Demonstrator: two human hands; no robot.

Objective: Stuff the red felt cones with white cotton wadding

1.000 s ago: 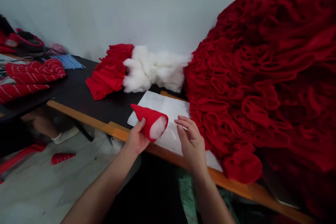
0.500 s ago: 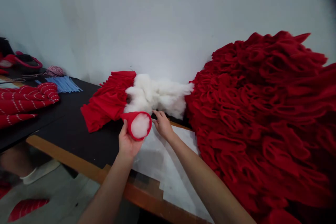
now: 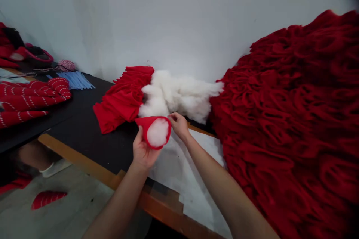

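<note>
My left hand (image 3: 146,153) is wrapped round a red felt cone (image 3: 143,122) above the table, its open end facing me. White stuffing (image 3: 157,133) fills the mouth of the cone. Beside the cone's right rim is my right hand (image 3: 179,124), fingers bent and drawn together; what lies between the fingertips, if anything, is too small to make out. Just behind both hands a fluffy heap of white fibre filling (image 3: 179,95) lies against the wall. A stack of red fabric pieces (image 3: 120,101) rests to its left.
A tall pile of red fabric pieces (image 3: 280,119) takes up the right side. White paper (image 3: 196,186) covers part of the black table (image 3: 84,134). At the left are striped red cones (image 3: 33,97), blue strips (image 3: 77,80) and a yarn ball (image 3: 66,65). A red striped piece (image 3: 48,199) lies on the floor.
The view has shifted, so most things appear farther right. My right hand's fingers have curled in closer at the cone's rim. My left hand keeps hold of the cone.
</note>
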